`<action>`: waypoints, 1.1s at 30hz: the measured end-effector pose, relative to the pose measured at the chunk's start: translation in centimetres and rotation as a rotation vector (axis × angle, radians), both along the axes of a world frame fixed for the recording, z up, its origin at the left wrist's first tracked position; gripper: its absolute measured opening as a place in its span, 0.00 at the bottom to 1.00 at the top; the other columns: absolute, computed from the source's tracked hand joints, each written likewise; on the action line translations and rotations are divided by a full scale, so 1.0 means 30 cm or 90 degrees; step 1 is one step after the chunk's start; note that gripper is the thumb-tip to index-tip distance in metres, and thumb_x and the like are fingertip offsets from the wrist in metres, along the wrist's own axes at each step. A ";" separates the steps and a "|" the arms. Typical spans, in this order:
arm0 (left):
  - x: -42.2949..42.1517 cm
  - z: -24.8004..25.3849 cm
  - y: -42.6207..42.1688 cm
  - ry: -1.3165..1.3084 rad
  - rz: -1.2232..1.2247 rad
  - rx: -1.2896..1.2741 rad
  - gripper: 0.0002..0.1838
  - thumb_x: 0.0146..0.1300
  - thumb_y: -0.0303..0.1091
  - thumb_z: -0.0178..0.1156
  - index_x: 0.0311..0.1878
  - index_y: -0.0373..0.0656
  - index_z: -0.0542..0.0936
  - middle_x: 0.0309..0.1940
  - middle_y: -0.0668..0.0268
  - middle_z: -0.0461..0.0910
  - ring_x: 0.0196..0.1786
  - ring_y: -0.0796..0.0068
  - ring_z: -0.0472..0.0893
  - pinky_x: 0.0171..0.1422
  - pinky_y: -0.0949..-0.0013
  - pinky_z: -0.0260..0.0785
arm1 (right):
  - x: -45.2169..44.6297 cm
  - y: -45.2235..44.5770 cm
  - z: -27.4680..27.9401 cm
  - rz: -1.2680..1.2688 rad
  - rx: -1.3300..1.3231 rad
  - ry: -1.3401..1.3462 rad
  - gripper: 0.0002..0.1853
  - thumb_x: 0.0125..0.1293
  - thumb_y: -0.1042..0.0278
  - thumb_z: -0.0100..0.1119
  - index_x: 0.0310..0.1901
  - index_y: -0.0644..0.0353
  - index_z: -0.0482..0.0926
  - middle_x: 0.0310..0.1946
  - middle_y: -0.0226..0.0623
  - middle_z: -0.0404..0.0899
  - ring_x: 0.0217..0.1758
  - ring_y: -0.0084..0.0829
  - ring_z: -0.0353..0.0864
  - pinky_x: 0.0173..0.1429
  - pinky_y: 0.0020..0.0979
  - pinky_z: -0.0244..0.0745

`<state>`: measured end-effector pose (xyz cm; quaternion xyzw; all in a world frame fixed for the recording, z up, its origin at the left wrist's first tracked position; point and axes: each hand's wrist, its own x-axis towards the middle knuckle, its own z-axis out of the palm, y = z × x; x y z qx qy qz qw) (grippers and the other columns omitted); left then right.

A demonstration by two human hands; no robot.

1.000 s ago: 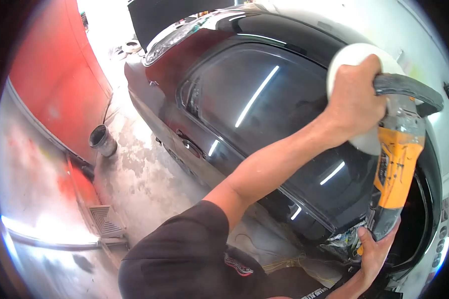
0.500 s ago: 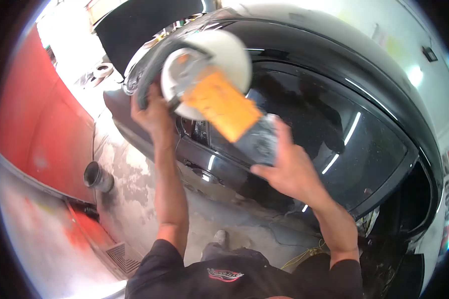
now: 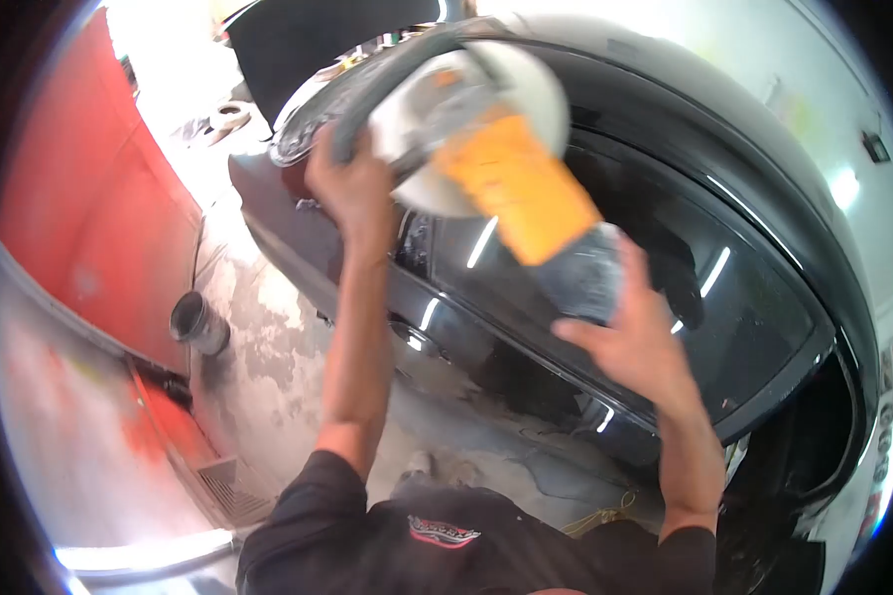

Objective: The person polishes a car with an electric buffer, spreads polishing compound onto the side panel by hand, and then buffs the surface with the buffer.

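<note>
An orange and grey car polisher [image 3: 521, 188] is held over the side of a black car [image 3: 486, 342], slightly blurred by motion. Its round white pad [image 3: 541, 94] is behind the tool head, near the upper edge of the side windows; I cannot tell whether it touches the bodywork. My left hand [image 3: 352, 183] is wrapped round the dark curved front handle [image 3: 392, 79]. At the rear end of the body, my right hand [image 3: 635, 332] grips the dark grey housing, thumb on the near side. The fingers of this hand are partly hidden behind the tool.
Glossy side windows [image 3: 724, 327] lie below the polisher. A dark bucket [image 3: 200, 324] stands on the stained floor at left, beside a red panel [image 3: 79, 188]. A thin yellow cord [image 3: 605, 514] lies near my feet. Rolls of tape [image 3: 230, 115] are at the far left.
Both hands have carried the polisher to the right and slightly along the car in view. The camera view has shifted a little too. The grip looks the same.
</note>
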<state>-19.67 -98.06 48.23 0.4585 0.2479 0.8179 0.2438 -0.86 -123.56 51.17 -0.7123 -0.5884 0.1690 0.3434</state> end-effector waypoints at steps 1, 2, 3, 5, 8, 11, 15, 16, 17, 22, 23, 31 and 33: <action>0.048 0.049 -0.017 0.057 0.034 0.034 0.10 0.60 0.19 0.64 0.46 0.32 0.83 0.33 0.61 0.84 0.38 0.76 0.80 0.44 0.69 0.73 | 0.048 -0.042 -0.017 0.030 0.094 0.002 0.54 0.53 0.71 0.77 0.76 0.60 0.48 0.56 0.54 0.80 0.60 0.43 0.82 0.65 0.41 0.74; 0.100 0.100 -0.040 0.112 0.065 0.067 0.12 0.57 0.20 0.66 0.46 0.32 0.83 0.34 0.58 0.84 0.38 0.75 0.81 0.45 0.68 0.73 | 0.069 -0.083 0.000 0.046 0.143 0.091 0.52 0.51 0.73 0.78 0.75 0.60 0.53 0.61 0.48 0.76 0.66 0.37 0.77 0.69 0.39 0.71; 0.151 0.164 -0.108 0.132 0.017 0.066 0.14 0.53 0.21 0.67 0.45 0.32 0.83 0.33 0.54 0.84 0.37 0.75 0.81 0.44 0.67 0.74 | 0.084 -0.139 0.042 0.007 0.132 0.072 0.51 0.50 0.72 0.79 0.74 0.61 0.57 0.62 0.43 0.75 0.66 0.36 0.75 0.70 0.39 0.69; 0.272 0.261 -0.159 0.044 -0.056 0.155 0.12 0.51 0.21 0.67 0.40 0.32 0.82 0.33 0.52 0.84 0.34 0.65 0.85 0.42 0.63 0.76 | 0.108 -0.220 0.112 -0.051 0.134 0.077 0.52 0.49 0.69 0.80 0.73 0.63 0.57 0.60 0.41 0.73 0.64 0.36 0.73 0.72 0.38 0.65; 0.418 0.339 -0.156 0.043 -0.232 0.086 0.08 0.54 0.23 0.66 0.36 0.29 0.80 0.30 0.47 0.83 0.32 0.63 0.85 0.40 0.61 0.74 | 0.126 -0.314 0.223 -0.201 0.112 0.057 0.55 0.48 0.66 0.78 0.76 0.64 0.54 0.61 0.46 0.72 0.64 0.39 0.73 0.72 0.38 0.64; 0.433 0.430 -0.149 0.059 -0.306 0.060 0.07 0.55 0.24 0.65 0.32 0.28 0.80 0.26 0.45 0.82 0.31 0.52 0.86 0.39 0.57 0.75 | 0.085 -0.335 0.356 -0.263 0.044 -0.064 0.57 0.47 0.54 0.79 0.75 0.68 0.56 0.62 0.48 0.73 0.64 0.40 0.74 0.71 0.38 0.66; 0.382 0.457 -0.045 0.016 -0.367 0.042 0.08 0.57 0.26 0.65 0.31 0.29 0.81 0.26 0.43 0.82 0.34 0.44 0.85 0.41 0.56 0.75 | -0.001 -0.208 0.468 -0.224 0.008 -0.111 0.57 0.48 0.46 0.79 0.73 0.68 0.58 0.58 0.47 0.77 0.59 0.37 0.78 0.64 0.34 0.72; 0.346 0.453 -0.002 0.011 -0.362 0.038 0.08 0.57 0.27 0.65 0.32 0.29 0.81 0.26 0.43 0.82 0.34 0.44 0.85 0.41 0.56 0.75 | -0.048 -0.158 0.486 -0.235 -0.008 -0.122 0.57 0.47 0.46 0.79 0.73 0.67 0.59 0.56 0.45 0.78 0.56 0.34 0.80 0.60 0.32 0.74; 0.302 0.447 0.037 0.021 -0.330 0.037 0.08 0.57 0.27 0.65 0.32 0.30 0.81 0.26 0.44 0.83 0.34 0.46 0.86 0.41 0.57 0.76 | -0.094 -0.108 0.505 -0.246 -0.025 -0.133 0.56 0.47 0.47 0.79 0.72 0.67 0.59 0.54 0.43 0.79 0.52 0.32 0.81 0.55 0.29 0.77; 0.125 0.406 0.142 -0.042 -0.362 0.004 0.07 0.57 0.26 0.65 0.32 0.30 0.80 0.24 0.48 0.83 0.32 0.51 0.85 0.40 0.58 0.75 | -0.306 0.010 0.564 -0.291 -0.097 -0.146 0.54 0.48 0.50 0.80 0.72 0.64 0.60 0.48 0.37 0.81 0.39 0.22 0.81 0.37 0.19 0.76; 0.075 0.396 0.171 -0.055 -0.375 -0.006 0.06 0.56 0.24 0.64 0.31 0.30 0.80 0.25 0.46 0.82 0.33 0.47 0.85 0.40 0.57 0.75 | -0.366 0.061 0.582 -0.321 -0.141 -0.150 0.54 0.48 0.52 0.80 0.73 0.64 0.59 0.50 0.38 0.80 0.43 0.23 0.81 0.42 0.23 0.78; -0.231 0.112 0.312 -0.106 -0.333 -0.079 0.07 0.58 0.24 0.65 0.34 0.33 0.77 0.24 0.57 0.78 0.28 0.73 0.76 0.37 0.66 0.69 | -0.556 0.223 0.359 -0.236 -0.032 -0.058 0.56 0.47 0.71 0.77 0.76 0.66 0.52 0.64 0.51 0.71 0.68 0.42 0.72 0.73 0.40 0.66; -0.313 -0.016 0.327 -0.105 -0.301 -0.090 0.05 0.60 0.22 0.65 0.35 0.35 0.77 0.24 0.66 0.76 0.28 0.79 0.74 0.35 0.69 0.68 | -0.628 0.281 0.253 -0.188 -0.045 -0.035 0.55 0.46 0.77 0.75 0.76 0.64 0.53 0.65 0.50 0.70 0.70 0.42 0.70 0.74 0.41 0.64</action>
